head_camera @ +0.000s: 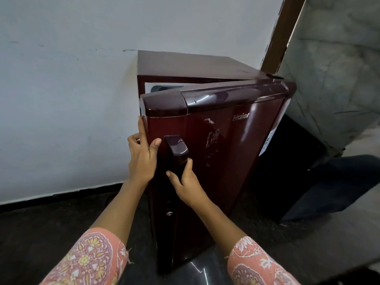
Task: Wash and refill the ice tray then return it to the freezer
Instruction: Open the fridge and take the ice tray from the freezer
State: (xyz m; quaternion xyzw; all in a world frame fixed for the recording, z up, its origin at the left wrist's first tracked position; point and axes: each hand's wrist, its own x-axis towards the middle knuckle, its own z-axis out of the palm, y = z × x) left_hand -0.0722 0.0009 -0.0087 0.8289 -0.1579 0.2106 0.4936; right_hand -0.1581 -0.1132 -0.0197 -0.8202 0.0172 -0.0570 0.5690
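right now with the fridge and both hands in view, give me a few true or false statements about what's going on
1. The fridge door is ajar. True.
2. The right hand grips the door handle. True.
3. The left hand rests on top of the fridge. False: it holds the door's free edge beside the handle.
4. An ice tray is in one hand. False: no ice tray is visible.
5. The fridge is white. False: it is dark red.
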